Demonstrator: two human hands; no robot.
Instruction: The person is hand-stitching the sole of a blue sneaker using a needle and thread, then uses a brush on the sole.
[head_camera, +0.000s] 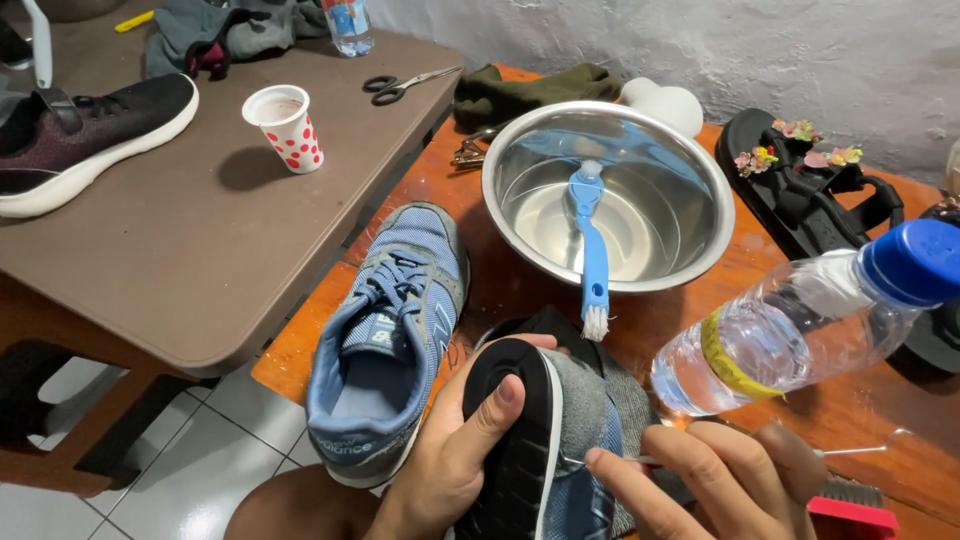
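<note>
Here left hand (455, 455) curled round upturned shoe (540, 450), right hand (715, 480) pinching thin tool

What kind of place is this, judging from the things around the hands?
Probably a home corner set up for cleaning shoes: a blue sneaker on a wooden table, a steel bowl with a blue brush, and a rough white wall above a tiled floor.

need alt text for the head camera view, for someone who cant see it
A person's left hand grips a dark-soled shoe sole up, while the right hand holds a thin metal tool to it. On the wooden table lie a blue sneaker, a steel bowl holding a blue brush, and a water bottle.
</note>
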